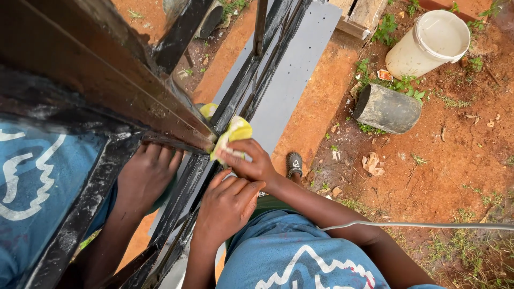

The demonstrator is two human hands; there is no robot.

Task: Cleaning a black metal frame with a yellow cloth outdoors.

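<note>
Black-painted metal bars of a frame (176, 203) run across our view from near left to far middle, and they hide much of what lies behind. At the left, a hand (145, 176) lies behind a bar with its fingers curled under the frame's brown rail (107, 85); whose hand it is we cannot tell. Further right, our left hand (227, 206) lies flat on a bar, fingers together, holding nothing. Just above it our right hand (249, 159) pinches a yellow-green cloth (233, 134) against the end of the rail. A grey sheet (297, 69) lies under the frame. Far right, on red earth, lie a dark cylinder (388, 109) and a white bucket (431, 43). A thin grey cable (428, 225) crosses near right.
</note>
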